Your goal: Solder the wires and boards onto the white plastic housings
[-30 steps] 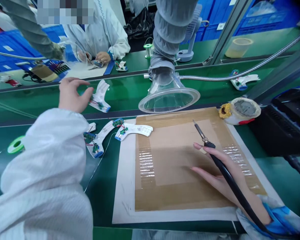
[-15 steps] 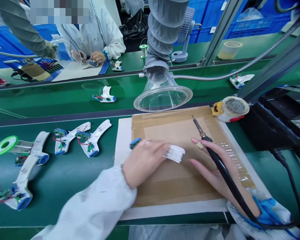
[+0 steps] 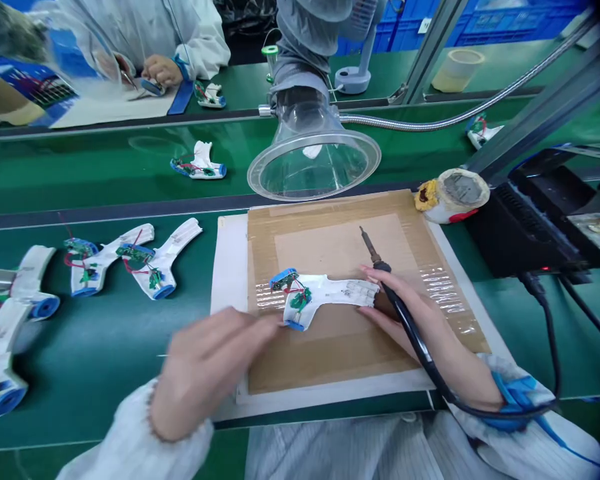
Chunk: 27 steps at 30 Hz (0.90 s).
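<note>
A white plastic housing [image 3: 330, 291], Y-shaped with a small green circuit board, red wires and blue end parts, lies on the cardboard sheet [image 3: 325, 370]. My right hand [image 3: 425, 313] holds a soldering iron [image 3: 405, 320] across it, tip pointing up and away. Its thumb and a fingertip also reach the right end of that housing. My left hand [image 3: 215, 363] is smeared by motion to the left of the housing, fingertips close to its lower blue end. Whether they touch it, or hold anything, I cannot tell.
Several similar housings [image 3: 163, 263] lie on the green table to the left. A clear extraction hood [image 3: 315, 167] hangs beyond the cardboard. At right stand a round tip-cleaning pot with yellow sponge [image 3: 453, 197] and a black soldering station [image 3: 520, 227]. A co-worker's hand [image 3: 163, 70] shows behind.
My left hand has moved left and down off the housing, which now shows in full. The right hand's fingertips have come to the housing's right end. The view has shifted slightly.
</note>
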{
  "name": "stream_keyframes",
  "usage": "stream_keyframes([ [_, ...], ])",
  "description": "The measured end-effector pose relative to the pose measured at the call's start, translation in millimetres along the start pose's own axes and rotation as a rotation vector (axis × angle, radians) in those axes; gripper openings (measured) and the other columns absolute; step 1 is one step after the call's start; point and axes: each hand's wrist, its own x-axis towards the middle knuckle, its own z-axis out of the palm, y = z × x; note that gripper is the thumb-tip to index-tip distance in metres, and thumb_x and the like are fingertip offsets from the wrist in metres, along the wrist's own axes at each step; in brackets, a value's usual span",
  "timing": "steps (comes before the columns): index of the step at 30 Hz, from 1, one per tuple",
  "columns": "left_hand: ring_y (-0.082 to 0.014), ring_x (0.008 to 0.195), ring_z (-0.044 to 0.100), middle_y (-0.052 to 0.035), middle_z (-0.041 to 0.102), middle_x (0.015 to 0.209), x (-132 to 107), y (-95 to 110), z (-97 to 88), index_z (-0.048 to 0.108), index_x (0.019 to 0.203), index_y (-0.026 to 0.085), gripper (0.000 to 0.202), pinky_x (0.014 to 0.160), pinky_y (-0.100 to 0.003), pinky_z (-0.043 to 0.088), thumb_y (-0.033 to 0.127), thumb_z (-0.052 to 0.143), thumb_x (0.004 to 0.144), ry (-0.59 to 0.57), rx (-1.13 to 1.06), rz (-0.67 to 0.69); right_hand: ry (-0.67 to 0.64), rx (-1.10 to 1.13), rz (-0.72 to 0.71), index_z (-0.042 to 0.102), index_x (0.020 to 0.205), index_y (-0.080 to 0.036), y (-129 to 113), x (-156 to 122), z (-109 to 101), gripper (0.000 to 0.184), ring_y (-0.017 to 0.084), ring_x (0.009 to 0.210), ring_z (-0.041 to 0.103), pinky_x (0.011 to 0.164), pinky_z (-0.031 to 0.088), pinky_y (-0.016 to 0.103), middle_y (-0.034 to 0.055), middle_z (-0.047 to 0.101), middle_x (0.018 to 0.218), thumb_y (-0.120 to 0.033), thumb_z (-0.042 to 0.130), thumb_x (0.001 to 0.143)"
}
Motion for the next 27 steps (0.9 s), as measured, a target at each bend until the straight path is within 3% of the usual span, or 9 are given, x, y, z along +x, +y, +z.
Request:
stream_keyframes([
  [4,-0.0101,0.060,0.059,0.0023,0.077,0.084,0.6,-26.1,-17.5,0.072,0.111,0.024,0.015,0.064,-0.024,0.051,0.017,0.062,0.105,0.112,0.103,-0.303,-0.058,0.053,-0.005,0.050,0.154,-0.035,11.3,10.5,-6.9,0.057,0.026,0.131,0.071,0.106,0.063,0.039,0.0051,0.067,0.151,-0.028,0.072,0.102],
  [6,-0.0096,0.060,0.060,0.0024,0.077,0.082,13.4,-38.5,-10.5,0.071,0.112,0.022,0.013,0.061,-0.023,0.049,0.019,0.062,0.104,0.105,0.016,-0.347,-0.115,0.074,0.011,0.053,0.151,-0.035,13.4,16.2,-8.8,0.053,0.025,0.125,0.074,0.103,0.064,0.037,0.0036,0.070,0.145,-0.028,0.072,0.102],
  [9,-0.0105,0.066,0.063,0.0007,0.076,0.082,45.1,-49.2,15.2,0.069,0.105,0.019,0.009,0.061,-0.023,0.047,0.020,0.060,0.103,-0.024,-0.190,-0.296,-0.096,0.084,0.006,0.059,0.146,-0.035,8.3,20.9,-9.8,0.047,0.024,0.120,0.076,0.099,0.065,0.036,0.0033,0.074,0.139,-0.029,0.073,0.102],
  [12,-0.0121,0.070,0.059,0.0010,0.070,0.078,77.6,-53.1,45.1,0.072,0.094,0.019,0.015,0.066,-0.024,0.044,0.024,0.061,0.102,-0.179,-0.330,-0.166,0.165,0.125,0.033,0.068,0.136,-0.033,-2.5,19.0,-9.6,0.032,0.023,0.107,0.080,0.096,0.065,0.037,0.0029,0.082,0.116,-0.031,0.070,0.104],
  [15,-0.0116,0.068,0.054,0.0017,0.066,0.075,94.7,-54.3,68.0,0.073,0.089,0.019,0.020,0.066,-0.025,0.041,0.027,0.062,0.103,-0.332,-0.480,-0.103,0.530,0.255,0.087,0.076,0.120,-0.029,-9.2,15.7,-7.1,0.019,0.016,0.066,0.073,0.068,0.062,0.031,0.0004,0.078,0.089,-0.038,0.067,0.106],
  [17,-0.0107,0.065,0.050,0.0023,0.062,0.073,96.7,-54.7,76.5,0.074,0.086,0.018,0.019,0.063,-0.024,0.039,0.027,0.064,0.101,-0.394,-0.566,-0.128,0.674,0.354,0.124,0.078,0.112,-0.027,-9.0,15.3,-4.2,0.018,0.012,0.058,0.065,0.058,0.055,0.028,0.0003,0.076,0.091,-0.041,0.072,0.103],
  [19,-0.0103,0.064,0.049,0.0020,0.059,0.073,94.8,-55.0,79.8,0.074,0.086,0.017,0.016,0.061,-0.023,0.040,0.026,0.067,0.098,-0.434,-0.642,-0.179,0.735,0.426,0.168,0.079,0.107,-0.027,-7.1,15.6,-1.3,0.017,0.011,0.060,0.063,0.057,0.052,0.027,0.0003,0.076,0.096,-0.042,0.075,0.100],
  [24,-0.0105,0.070,0.056,-0.0015,0.065,0.083,90.9,-54.0,77.4,0.076,0.090,0.015,0.016,0.063,-0.022,0.046,0.027,0.067,0.095,-0.516,-0.771,-0.259,0.699,0.412,0.104,0.079,0.096,-0.026,-9.3,9.7,0.7,0.023,0.010,0.050,0.057,0.044,0.043,0.025,-0.0018,0.073,0.080,-0.042,0.066,0.106],
  [27,-0.0115,0.074,0.062,-0.0031,0.067,0.087,91.1,-51.5,78.0,0.076,0.088,0.015,0.018,0.065,-0.023,0.050,0.028,0.066,0.095,-0.536,-0.821,-0.274,0.581,0.258,-0.006,0.079,0.098,-0.026,-12.8,3.9,-0.9,0.018,0.011,0.051,0.060,0.046,0.048,0.027,-0.0010,0.076,0.079,-0.035,0.066,0.105],
])
